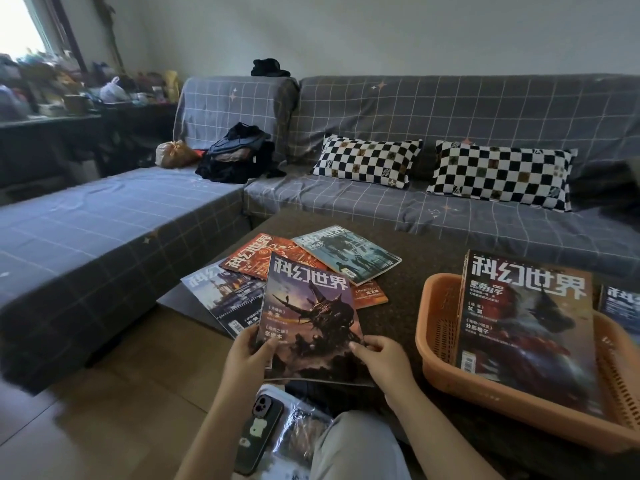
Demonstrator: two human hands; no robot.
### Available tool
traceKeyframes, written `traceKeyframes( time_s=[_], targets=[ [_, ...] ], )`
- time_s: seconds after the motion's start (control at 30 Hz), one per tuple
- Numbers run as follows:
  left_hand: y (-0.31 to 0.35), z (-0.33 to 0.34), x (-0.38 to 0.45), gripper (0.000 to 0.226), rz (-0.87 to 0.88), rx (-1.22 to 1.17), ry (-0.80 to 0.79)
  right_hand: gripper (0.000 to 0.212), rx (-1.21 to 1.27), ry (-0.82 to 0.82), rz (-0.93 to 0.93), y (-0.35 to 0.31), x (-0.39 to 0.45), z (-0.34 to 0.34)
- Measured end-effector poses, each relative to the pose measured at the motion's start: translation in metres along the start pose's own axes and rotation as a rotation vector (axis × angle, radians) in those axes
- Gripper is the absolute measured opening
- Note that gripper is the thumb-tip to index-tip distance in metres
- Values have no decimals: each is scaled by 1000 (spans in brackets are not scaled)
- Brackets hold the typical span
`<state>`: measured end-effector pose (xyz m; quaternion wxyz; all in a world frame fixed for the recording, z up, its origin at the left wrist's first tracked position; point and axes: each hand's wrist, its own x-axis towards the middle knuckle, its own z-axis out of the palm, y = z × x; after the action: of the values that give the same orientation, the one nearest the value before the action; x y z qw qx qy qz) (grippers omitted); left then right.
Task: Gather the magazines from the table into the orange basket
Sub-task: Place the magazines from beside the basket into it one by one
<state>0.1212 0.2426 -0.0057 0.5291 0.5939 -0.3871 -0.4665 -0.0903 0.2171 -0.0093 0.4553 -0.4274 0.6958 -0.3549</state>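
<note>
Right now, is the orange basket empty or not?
Not empty. A magazine stands tilted inside the orange basket, its top sticking out above the rim.

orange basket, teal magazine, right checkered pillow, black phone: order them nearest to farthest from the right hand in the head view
From the right hand, which grips the purple-cover magazine together with the left hand:
1. orange basket, just to its right on the table.
2. black phone, down-left beside the knee; close to the basket, so ranks 1 and 2 are tentative.
3. teal magazine, ahead on the table.
4. right checkered pillow, far back on the sofa.
</note>
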Motion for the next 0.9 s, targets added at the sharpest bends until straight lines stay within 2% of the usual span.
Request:
traceKeyframes(
  time_s=[0.2,0.3,0.43,0.57,0.67,0.77,0.9],
  targets=[
    [18,-18,-21,10,67,-81,-27,35,191,-77,20,-11,-20,-5],
    [29,-17,-29,13,83,-123,-69,40,255,-102,-48,-19,-29,-14],
    [41,-8,-35,21,125,-153,-157,36,329,-94,-149,-29,-39,-38],
    [51,13,-41,36,167,-181,-274,27,387,-29,-243,-33,-45,-67],
    [57,37,-44,31,166,-214,-338,37,393,34,-296,-30,-48,-92],
    [64,66,-49,30,162,-212,-390,33,419,88,-349,-23,-51,-121],
    [67,109,-51,34,120,-200,-462,38,463,163,-371,-10,-56,-158]
  ],
)
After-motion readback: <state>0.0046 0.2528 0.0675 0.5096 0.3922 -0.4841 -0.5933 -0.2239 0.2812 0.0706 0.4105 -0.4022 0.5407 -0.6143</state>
